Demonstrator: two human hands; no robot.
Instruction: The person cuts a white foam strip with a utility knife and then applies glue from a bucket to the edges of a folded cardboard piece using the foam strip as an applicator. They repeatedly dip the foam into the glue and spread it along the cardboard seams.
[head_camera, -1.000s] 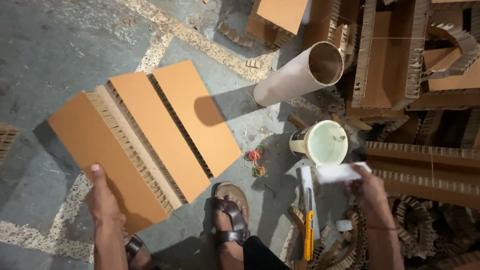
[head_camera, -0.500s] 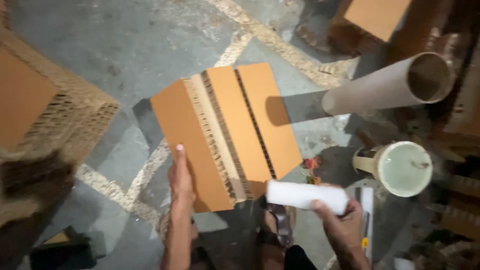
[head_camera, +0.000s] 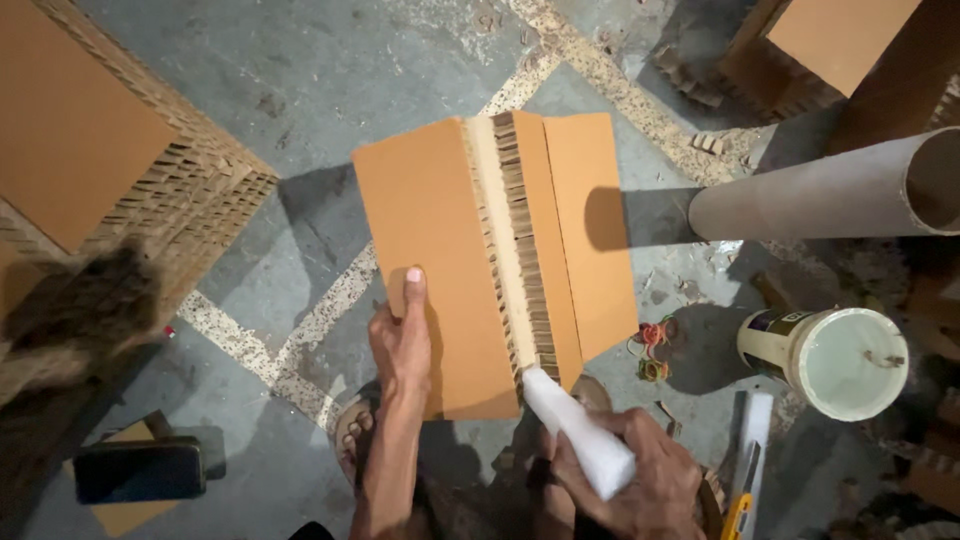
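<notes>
A brown honeycomb cardboard panel (head_camera: 440, 250), folded along a cut groove (head_camera: 510, 240) that shows its cells, stands tilted over the grey floor. My left hand (head_camera: 400, 335) holds the panel's near left part, thumb flat on its face. A white foam roller (head_camera: 575, 430) sits in my right hand (head_camera: 640, 480), its tip touching the lower end of the groove. My sandalled feet show below the panel.
A white bucket of glue (head_camera: 835, 360) stands at the right, a cardboard tube (head_camera: 820, 195) behind it. A yellow utility knife (head_camera: 740, 495) and rubber bands (head_camera: 650, 350) lie nearby. Honeycomb board stacks (head_camera: 90, 140) fill the left. A dark phone (head_camera: 140, 470) lies bottom left.
The panel has folded up and come closer. My right hand has brought the white roller from the right down to the groove's lower end. The view has shifted left.
</notes>
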